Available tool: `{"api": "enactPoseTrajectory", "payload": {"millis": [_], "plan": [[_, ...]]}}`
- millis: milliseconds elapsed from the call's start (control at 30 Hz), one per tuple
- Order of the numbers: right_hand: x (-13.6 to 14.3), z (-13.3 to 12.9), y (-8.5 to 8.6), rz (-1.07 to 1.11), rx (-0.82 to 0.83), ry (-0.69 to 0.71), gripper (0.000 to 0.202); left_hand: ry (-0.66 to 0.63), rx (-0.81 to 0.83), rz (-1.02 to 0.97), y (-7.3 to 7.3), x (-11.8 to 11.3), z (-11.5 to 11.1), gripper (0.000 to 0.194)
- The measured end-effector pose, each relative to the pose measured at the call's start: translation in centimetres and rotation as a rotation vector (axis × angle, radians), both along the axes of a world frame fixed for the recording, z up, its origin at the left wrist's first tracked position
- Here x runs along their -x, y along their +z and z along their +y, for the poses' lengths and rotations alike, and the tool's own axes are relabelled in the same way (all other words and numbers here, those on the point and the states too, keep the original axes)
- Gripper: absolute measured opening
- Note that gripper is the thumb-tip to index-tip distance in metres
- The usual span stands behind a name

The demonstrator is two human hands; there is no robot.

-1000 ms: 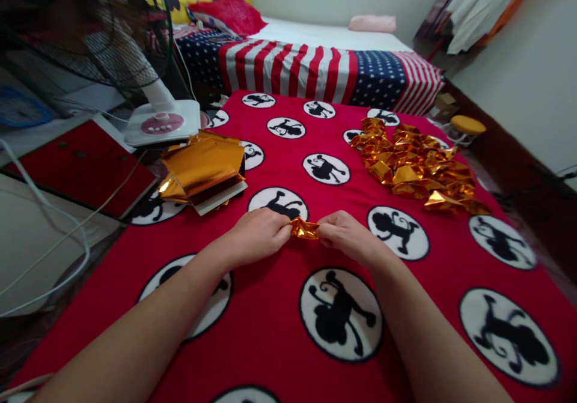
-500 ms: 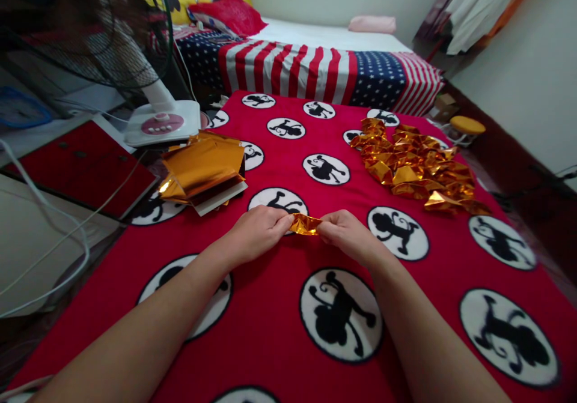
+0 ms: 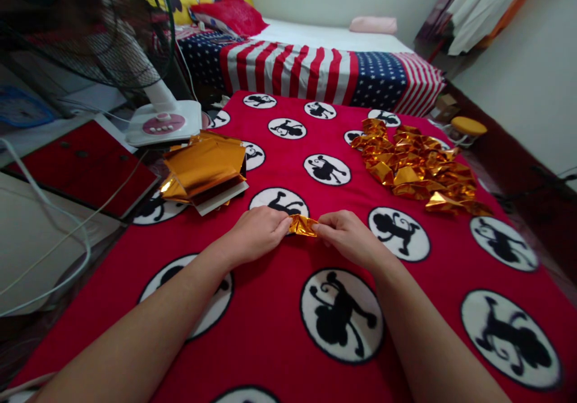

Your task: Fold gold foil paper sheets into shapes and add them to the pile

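Observation:
A small piece of shiny gold foil [image 3: 302,226] is stretched between my two hands, low over the red cloth [image 3: 265,307] with its round monkey prints. My left hand [image 3: 261,230] pinches its left end between thumb and fingers. At the right end, the closed fingertips of my right hand [image 3: 345,235] grip it. To the left of my hands lies a stack of flat gold foil sheets [image 3: 205,163]. Several crumpled, folded gold foil pieces [image 3: 417,166] are heaped at the right.
A fan on a white base [image 3: 166,124] stands at the left, beside a dark red panel [image 3: 81,160] and white cables [image 3: 49,211]. Behind is a bed with a flag-patterned cover [image 3: 288,69]. A yellow stool [image 3: 469,125] sits at the far right.
The fingers of my right hand have shifted slightly left along the foil, and their grip looks a little looser. My left hand has barely moved.

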State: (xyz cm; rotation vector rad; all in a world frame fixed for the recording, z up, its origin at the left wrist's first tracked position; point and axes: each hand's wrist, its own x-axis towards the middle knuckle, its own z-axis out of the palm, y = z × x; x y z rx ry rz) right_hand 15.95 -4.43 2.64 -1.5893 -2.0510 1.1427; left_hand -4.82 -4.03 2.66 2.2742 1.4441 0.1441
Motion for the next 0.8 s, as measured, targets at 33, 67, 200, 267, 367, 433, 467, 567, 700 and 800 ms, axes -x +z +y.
{"api": "enactPoseTrajectory", "payload": {"millis": [33, 67, 200, 267, 367, 433, 467, 567, 700, 800], "plan": [[0.07, -0.03, -0.06, 0.010, 0.005, -0.017, 0.032, -0.020, 0.006, 0.007, 0.08, 0.05, -0.03, 0.042], [0.11, -0.06, -0.13, 0.020, 0.007, -0.036, 0.032, -0.039, 0.015, 0.008, 0.15, 0.10, -0.04, 0.042], [-0.10, 0.00, -0.55, 0.060, 0.036, -0.073, 0.030, -0.063, 0.058, -0.046, 0.38, 0.20, 0.15, 0.040], [-0.34, 0.14, -0.79, 0.083, 0.071, -0.049, 0.029, -0.043, 0.089, -0.096, 0.50, 0.12, 0.32, 0.039], [-0.52, 0.31, -1.03, 0.122, 0.096, -0.031, 0.028, -0.028, 0.145, -0.172, 0.65, -0.05, 0.44, 0.038], [-0.47, 0.33, -1.04, 0.134, 0.096, -0.048, 0.028, -0.038, 0.172, -0.204, 0.65, -0.15, 0.42, 0.037], [-0.41, 0.30, -1.01, 0.135, 0.096, -0.055, 0.028, -0.038, 0.177, -0.215, 0.60, -0.19, 0.39, 0.037], [-0.28, 0.21, -0.80, 0.137, 0.091, -0.060, 0.028, -0.014, 0.168, -0.232, 0.44, -0.20, 0.33, 0.036], [-0.25, 0.18, -0.48, 0.164, 0.099, -0.103, 0.029, -0.022, 0.182, -0.250, 0.44, -0.10, 0.30, 0.036], [-0.23, 0.19, -0.22, 0.219, 0.138, -0.121, 0.028, -0.028, 0.197, -0.254, 0.51, -0.09, 0.31, 0.036]]}}
